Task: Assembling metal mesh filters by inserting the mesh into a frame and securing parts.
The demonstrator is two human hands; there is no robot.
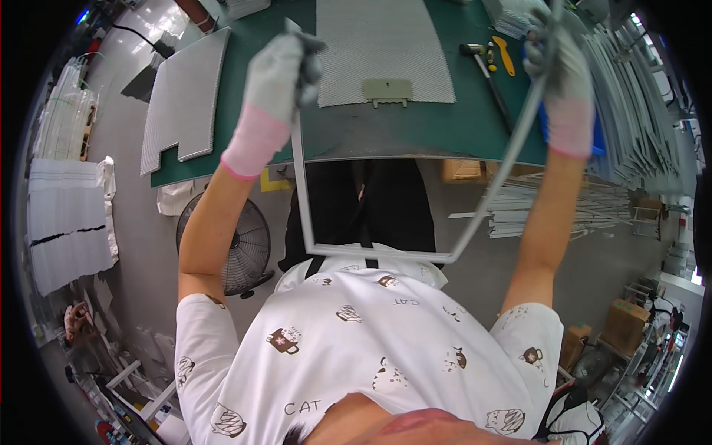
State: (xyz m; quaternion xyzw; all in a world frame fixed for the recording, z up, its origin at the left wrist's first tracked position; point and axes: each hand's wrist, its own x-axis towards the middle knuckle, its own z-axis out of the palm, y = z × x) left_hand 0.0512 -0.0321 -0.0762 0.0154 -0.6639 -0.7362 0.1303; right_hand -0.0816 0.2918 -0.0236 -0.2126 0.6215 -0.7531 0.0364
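A thin white frame (pixel 378 253) hangs before me, its lower bar close to my waist and its two side bars rising to my hands. My left hand (pixel 278 74), in a grey-white glove with a pink cuff, is closed around the left bar. Higher on the right bar, my right hand (pixel 560 70) in a matching glove is closed too; its fingers are slightly blurred. Beyond the frame, a grey mesh panel (pixel 382 48) lies on the green table (pixel 356 137). A small olive notched plate (pixel 387 90) rests on the panel's near edge.
A mallet (pixel 487 70) and an orange-yellow scraper (pixel 503 55) lie right of the panel. Many white strips (pixel 630 111) are stacked at the right. A notched light panel (pixel 185 96) overhangs the table's left end. A black fan (pixel 241 256) stands on the floor below.
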